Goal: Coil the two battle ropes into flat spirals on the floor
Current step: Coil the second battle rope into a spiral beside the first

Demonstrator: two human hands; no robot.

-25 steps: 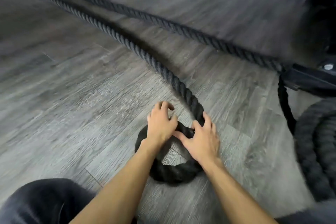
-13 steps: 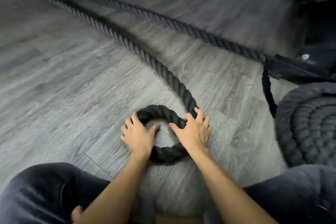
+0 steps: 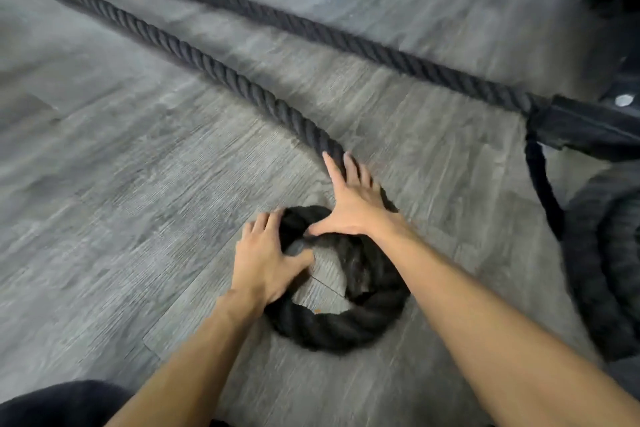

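A thick black battle rope (image 3: 221, 70) runs from the far left across the grey floor and ends in one small loop (image 3: 349, 331) in front of me. My left hand (image 3: 268, 262) presses on the loop's left side, fingers spread on the outside and thumb on the inside beside the rope's end. My right hand (image 3: 353, 199) lies flat with straight fingers on the rope where it enters the loop, its thumb stretched toward the left hand. A second rope (image 3: 346, 36) lies farther back, running to the right.
A flat black coil of rope (image 3: 613, 274) lies at the right edge. A black anchor piece (image 3: 581, 125) holds the far rope at the right, with a thin strand (image 3: 543, 187) hanging from it toward the coil. My dark-clad knee (image 3: 59, 406) is at the bottom left.
My right hand has slid forward along the incoming rope with straightened fingers. My left hand has shifted up the loop's left side. The view has moved closer to the loop.
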